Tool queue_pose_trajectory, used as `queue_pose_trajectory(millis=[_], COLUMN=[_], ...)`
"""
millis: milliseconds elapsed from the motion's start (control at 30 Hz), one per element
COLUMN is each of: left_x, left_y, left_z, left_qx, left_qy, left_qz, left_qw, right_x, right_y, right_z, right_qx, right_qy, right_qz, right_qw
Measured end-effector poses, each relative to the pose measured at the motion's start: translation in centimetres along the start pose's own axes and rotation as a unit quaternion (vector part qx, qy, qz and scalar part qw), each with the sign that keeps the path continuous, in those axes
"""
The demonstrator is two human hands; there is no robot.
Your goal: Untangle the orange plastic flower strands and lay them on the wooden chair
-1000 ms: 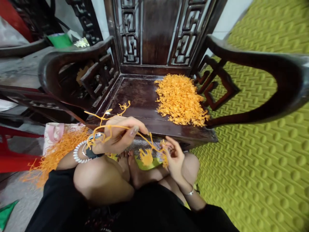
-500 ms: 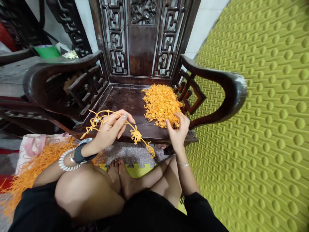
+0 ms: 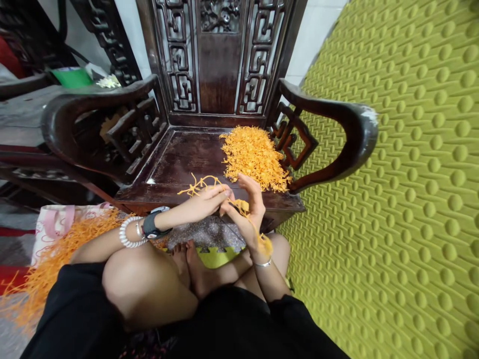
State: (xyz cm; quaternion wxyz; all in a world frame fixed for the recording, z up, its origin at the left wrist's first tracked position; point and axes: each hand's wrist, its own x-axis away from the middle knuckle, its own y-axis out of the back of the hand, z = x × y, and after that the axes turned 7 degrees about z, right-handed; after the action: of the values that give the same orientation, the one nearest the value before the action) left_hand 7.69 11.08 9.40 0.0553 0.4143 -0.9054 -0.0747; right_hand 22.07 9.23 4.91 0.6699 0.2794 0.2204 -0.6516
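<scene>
My left hand is closed on a thin, branched orange plastic strand, pinched between thumb and fingers above the front of the chair seat. One knotted end sticks out to the left. The other end, with small orange pieces on it, hangs down across my right palm and wrist. My right hand is cupped around this hanging part, thumb and fingers apart, its thumb close to my left fingertips. Just beyond my hands, a pile of small spiky orange pieces lies on the right of the dark wooden seat.
Curved armrests flank the carved chair back. At lower left, a heap of orange strands lies against a pink-handled bag. A green container stands on the side table. Yellow-green studded matting fills the right.
My right hand has left the orange pile and come over to the strand. My left hand has moved right with the strand, so both hands now meet.
</scene>
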Motion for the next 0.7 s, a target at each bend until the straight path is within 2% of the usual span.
queue_pose_trajectory(millis=[67, 133, 233, 300, 367, 533, 633, 700], left_x=[-0.1, -0.1, 0.4, 0.8, 1.2, 1.9, 2.3, 2.6], left_y=[0.0, 0.1, 0.1, -0.2, -0.5, -0.9, -1.2, -1.3], left_z=[0.3, 0.5, 0.0, -0.6, -1.2, -2.1, -2.9, -3.3], left_qx=[0.015, 0.021, 0.029, 0.018, 0.001, -0.034, -0.043, -0.043], left_qy=[0.026, 0.040, 0.055, 0.054, 0.049, 0.034, 0.026, 0.027], left_qz=[0.033, 0.052, 0.089, 0.122, 0.154, 0.198, 0.218, 0.230], left_qw=[0.999, 0.998, 0.994, 0.991, 0.987, 0.979, 0.975, 0.972], right_x=[-0.5, -0.7, -0.6, -0.4, -0.2, 0.4, 0.7, 0.9], right_y=[0.8, 1.6, 2.7, 3.4, 3.9, 4.1, 4.7, 6.1], right_z=[0.5, 1.2, 2.6, 3.7, 4.8, 6.8, 7.5, 8.0], right_qx=[-0.035, -0.157, -0.314, -0.353, -0.348, -0.231, -0.205, -0.214], right_qy=[-0.018, -0.061, -0.109, -0.082, -0.027, 0.075, 0.118, 0.147], right_qz=[0.041, 0.074, 0.063, 0.056, 0.045, -0.072, -0.074, -0.053], right_qw=[0.998, 0.983, 0.941, 0.930, 0.936, 0.967, 0.969, 0.964])
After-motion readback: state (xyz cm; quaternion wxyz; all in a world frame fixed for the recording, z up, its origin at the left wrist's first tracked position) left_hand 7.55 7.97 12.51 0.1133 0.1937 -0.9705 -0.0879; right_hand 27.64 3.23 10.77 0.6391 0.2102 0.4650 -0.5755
